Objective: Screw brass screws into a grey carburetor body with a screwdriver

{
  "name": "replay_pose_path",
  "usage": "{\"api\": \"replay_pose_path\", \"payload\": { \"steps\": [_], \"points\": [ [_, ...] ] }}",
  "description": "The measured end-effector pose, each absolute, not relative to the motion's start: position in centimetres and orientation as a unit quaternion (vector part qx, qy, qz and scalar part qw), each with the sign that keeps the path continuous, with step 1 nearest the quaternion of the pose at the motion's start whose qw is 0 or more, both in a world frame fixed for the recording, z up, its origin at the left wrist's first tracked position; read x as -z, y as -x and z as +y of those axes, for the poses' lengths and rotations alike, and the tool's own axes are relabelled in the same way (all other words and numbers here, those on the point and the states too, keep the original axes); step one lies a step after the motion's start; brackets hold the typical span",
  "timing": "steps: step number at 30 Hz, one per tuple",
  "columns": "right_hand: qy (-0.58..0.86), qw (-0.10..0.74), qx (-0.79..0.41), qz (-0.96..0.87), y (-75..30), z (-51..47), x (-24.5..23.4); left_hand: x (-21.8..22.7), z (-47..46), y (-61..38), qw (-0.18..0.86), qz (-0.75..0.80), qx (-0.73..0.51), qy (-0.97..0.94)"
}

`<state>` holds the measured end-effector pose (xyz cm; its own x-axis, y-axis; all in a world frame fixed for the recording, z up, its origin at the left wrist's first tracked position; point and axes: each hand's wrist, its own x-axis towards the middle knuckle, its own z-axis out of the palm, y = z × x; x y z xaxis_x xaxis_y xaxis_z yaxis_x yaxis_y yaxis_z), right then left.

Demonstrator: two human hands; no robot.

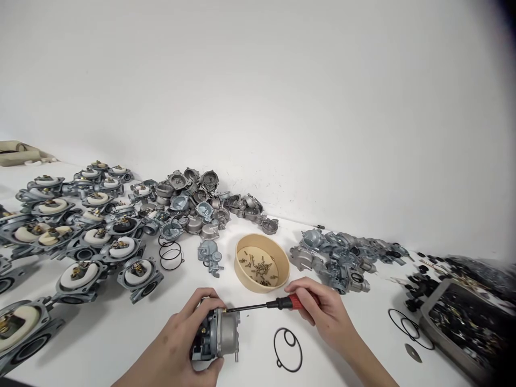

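Observation:
My left hand (185,338) is wrapped round a grey metal carburetor (228,333), which lies on its side at the front of the table with its bowl facing right. In my right hand (318,309) is a screwdriver (288,302) with a red and black handle, held nearly level. Its tip meets a brass-coloured screw (224,310) at the upper edge of the carburetor's flange. Just right of the carburetor, a black rubber gasket ring (301,356) lies flat with a smaller ring inside it. My left fingers hide part of the carburetor body.
Behind my hands stands a round tan tub (241,269) with several small screws. Carburetor bodies with white floats (121,247) crowd the left. Float bowls (193,223) are heaped by the wall, other metal parts (342,258) at right. A metal tray (433,317) of small parts sits far right.

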<state>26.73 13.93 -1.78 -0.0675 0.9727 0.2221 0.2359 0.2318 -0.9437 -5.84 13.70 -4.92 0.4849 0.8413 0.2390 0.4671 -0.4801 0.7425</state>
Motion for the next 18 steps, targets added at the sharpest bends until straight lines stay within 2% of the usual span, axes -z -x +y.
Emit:
{"api": "replay_pose_path", "payload": {
  "steps": [5, 18],
  "points": [
    [0.447, 0.500, -0.364, -0.646, -26.87, 14.09, 2.08, 4.98, 13.70, 5.81, 0.314, 0.409, -0.300, -0.802],
    [0.455, 0.473, -0.396, -0.642, -27.24, 14.21, 2.08, 4.91, 13.71, 5.85, 0.297, 0.407, -0.307, -0.807]
  ]
}}
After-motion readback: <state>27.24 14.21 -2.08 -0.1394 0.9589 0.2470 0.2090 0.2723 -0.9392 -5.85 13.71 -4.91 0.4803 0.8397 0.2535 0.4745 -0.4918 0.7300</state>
